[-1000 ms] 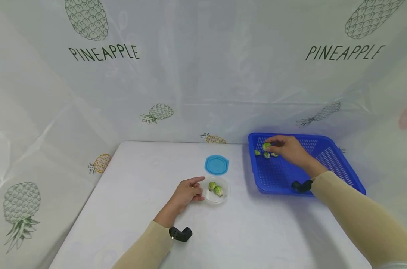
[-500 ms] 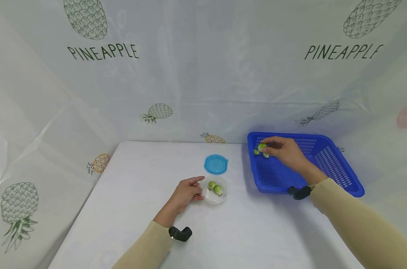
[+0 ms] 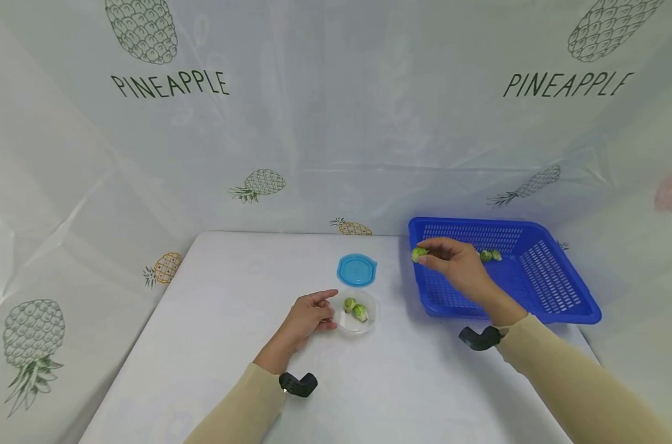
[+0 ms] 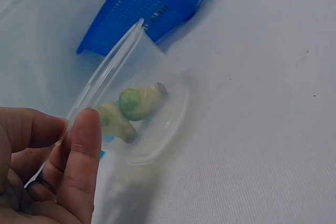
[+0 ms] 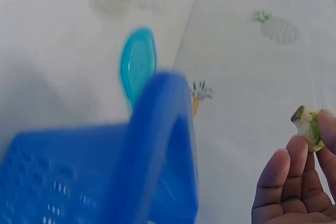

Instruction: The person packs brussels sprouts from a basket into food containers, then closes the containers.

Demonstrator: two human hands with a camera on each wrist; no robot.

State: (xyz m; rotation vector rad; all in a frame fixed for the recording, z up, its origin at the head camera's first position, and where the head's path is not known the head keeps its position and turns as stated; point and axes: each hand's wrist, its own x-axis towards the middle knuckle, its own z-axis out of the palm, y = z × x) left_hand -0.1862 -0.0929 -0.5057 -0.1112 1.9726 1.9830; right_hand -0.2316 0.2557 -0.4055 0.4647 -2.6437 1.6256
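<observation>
My right hand (image 3: 458, 265) pinches a Brussels sprout (image 3: 419, 254) between thumb and fingers, over the left side of a blue plastic basket (image 3: 513, 290). In the right wrist view the sprout's cut stem end (image 5: 298, 115) points away from the fingers. Two more sprouts (image 3: 486, 256) show in the basket behind the right hand, which hides part of its inside. At the table's middle, my left hand (image 3: 311, 317) holds the rim of a round clear plastic container (image 4: 157, 61). Inside it lie two sprouts (image 4: 137, 103), side by side.
Just beyond the container, a light-blue lid (image 3: 357, 270) lies flat on the white table (image 3: 247, 277). The basket's raised rim (image 5: 163, 93) stands between the right hand and the container. A pineapple-print sheet (image 3: 336, 123) hangs behind and along both sides.
Gripping its sprout, my right hand has moved left and nearer from within the basket to its left rim. Sprouts behind it have come into view. My left hand stays at the container.
</observation>
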